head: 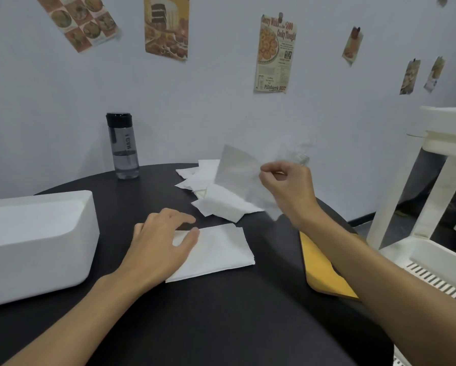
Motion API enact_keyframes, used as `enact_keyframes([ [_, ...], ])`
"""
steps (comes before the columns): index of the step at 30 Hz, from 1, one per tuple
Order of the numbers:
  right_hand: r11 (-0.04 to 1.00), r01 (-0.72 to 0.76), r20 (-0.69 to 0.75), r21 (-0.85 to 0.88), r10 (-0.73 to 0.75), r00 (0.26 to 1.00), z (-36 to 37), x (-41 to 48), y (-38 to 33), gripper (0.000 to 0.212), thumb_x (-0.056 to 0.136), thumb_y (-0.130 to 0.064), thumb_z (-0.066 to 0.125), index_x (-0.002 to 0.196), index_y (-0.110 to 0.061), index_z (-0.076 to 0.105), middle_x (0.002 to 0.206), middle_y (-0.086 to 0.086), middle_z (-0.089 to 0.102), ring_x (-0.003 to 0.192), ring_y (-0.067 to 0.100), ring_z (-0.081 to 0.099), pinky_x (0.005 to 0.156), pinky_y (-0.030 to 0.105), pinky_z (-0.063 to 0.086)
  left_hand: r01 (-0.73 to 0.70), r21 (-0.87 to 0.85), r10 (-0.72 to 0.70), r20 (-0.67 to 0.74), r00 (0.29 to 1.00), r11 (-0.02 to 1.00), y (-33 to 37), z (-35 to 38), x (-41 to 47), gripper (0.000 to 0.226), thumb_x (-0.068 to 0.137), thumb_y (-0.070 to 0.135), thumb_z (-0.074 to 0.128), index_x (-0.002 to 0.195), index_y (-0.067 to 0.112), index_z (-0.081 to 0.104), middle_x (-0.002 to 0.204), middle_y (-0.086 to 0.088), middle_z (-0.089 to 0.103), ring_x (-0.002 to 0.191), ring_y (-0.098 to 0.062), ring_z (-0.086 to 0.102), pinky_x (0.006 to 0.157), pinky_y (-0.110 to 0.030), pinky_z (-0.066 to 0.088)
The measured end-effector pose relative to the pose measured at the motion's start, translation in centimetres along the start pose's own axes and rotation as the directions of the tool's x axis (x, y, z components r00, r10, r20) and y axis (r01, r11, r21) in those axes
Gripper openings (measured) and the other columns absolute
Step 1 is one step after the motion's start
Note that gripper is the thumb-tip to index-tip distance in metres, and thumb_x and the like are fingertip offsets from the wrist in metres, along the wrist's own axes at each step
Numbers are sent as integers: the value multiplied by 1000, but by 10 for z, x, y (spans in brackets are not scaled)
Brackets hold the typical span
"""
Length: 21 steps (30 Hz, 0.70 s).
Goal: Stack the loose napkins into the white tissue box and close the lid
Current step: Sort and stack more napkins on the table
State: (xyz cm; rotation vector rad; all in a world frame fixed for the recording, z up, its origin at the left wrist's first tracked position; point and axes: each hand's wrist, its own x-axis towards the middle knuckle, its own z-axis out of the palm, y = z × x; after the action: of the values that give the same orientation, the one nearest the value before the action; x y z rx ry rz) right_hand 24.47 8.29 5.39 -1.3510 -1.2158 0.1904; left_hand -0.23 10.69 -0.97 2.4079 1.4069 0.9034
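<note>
A white tissue box (36, 241) stands at the left on the black round table (195, 320). A neat stack of white napkins (219, 252) lies in the middle, and my left hand (161, 241) rests flat on its left part with fingers straight. Behind it a loose pile of napkins (211, 191) is scattered. My right hand (287, 186) pinches one napkin (240, 175) and holds it lifted above the pile, its far part blurred.
A dark water bottle (122, 146) stands at the table's back. A yellow-brown flat board (324, 268) lies at the right edge under my right forearm. A white rack (438, 196) stands to the right of the table. Posters hang on the wall.
</note>
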Motion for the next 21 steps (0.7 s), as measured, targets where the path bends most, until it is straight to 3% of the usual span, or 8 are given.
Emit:
enact_keyframes([
  [2, 984, -54, 13, 170, 53, 999, 5, -6, -16, 10, 87, -6, 69, 88, -14, 73, 80, 0, 71, 71, 2, 62, 66, 11, 49, 7, -106, -13, -60, 998, 994, 3, -6, 0, 29, 96, 45, 51, 124, 40, 58, 122, 21, 57, 121, -6, 47, 109, -37, 31],
  [4, 938, -136, 61, 319, 123, 991, 11, -12, -28, 9, 87, -5, 71, 88, -14, 73, 80, -3, 69, 72, 2, 62, 69, 11, 48, 22, -324, -53, -88, 995, 946, 8, -12, -1, 34, 96, 43, 55, 129, 46, 49, 115, 20, 63, 116, 0, 53, 105, -34, 38],
  [8, 814, -302, 173, 496, 248, 953, 25, -24, -40, 10, 85, -3, 71, 89, -11, 74, 80, 3, 70, 77, 21, 66, 78, 50, 54, 61, -712, -151, -64, 986, 699, 17, -25, -2, 46, 98, 26, 61, 135, 44, 39, 90, 10, 76, 91, 5, 68, 76, -13, 49],
  [11, 769, -346, 201, 538, 282, 938, 34, -35, -35, 13, 86, -1, 70, 86, -13, 73, 76, 1, 70, 68, 18, 65, 65, 39, 51, 32, -841, -224, -107, 969, 540, 18, -27, -3, 40, 95, 11, 65, 128, 30, 51, 86, 4, 78, 80, -8, 74, 63, -15, 53],
  [14, 767, -339, 183, 544, 286, 941, 38, -40, -28, 14, 85, 1, 71, 89, -13, 72, 81, 0, 71, 74, 14, 66, 65, 27, 55, 5, -821, -305, -206, 930, 571, 10, -26, 0, 30, 91, 7, 70, 115, 23, 62, 84, -4, 76, 81, -15, 72, 64, -19, 55],
  [17, 793, -323, 193, 516, 260, 946, 39, -40, -21, 23, 78, -6, 77, 98, -15, 71, 105, 14, 72, 96, 24, 67, 90, 42, 54, -16, -802, -327, -262, 908, 597, 4, -26, 3, 26, 87, 4, 74, 105, 23, 67, 87, -4, 75, 80, -15, 66, 69, -18, 55],
  [19, 824, -323, 248, 466, 229, 941, 39, -41, -16, 37, 76, -12, 77, 111, -20, 70, 118, 18, 68, 112, 27, 64, 101, 43, 49, -29, -784, -313, -282, 907, 620, 2, -27, 3, 26, 86, 3, 74, 100, 24, 69, 81, 4, 74, 78, -8, 66, 70, -14, 52],
  [21, 878, -294, 271, 378, 198, 942, 39, -42, -11, 35, 83, -8, 75, 116, -20, 70, 110, 15, 69, 104, 24, 65, 97, 34, 51, -41, -756, -293, -302, 907, 654, 2, -28, 3, 25, 86, 4, 75, 97, 26, 70, 79, 10, 73, 78, -4, 67, 73, -14, 52],
])
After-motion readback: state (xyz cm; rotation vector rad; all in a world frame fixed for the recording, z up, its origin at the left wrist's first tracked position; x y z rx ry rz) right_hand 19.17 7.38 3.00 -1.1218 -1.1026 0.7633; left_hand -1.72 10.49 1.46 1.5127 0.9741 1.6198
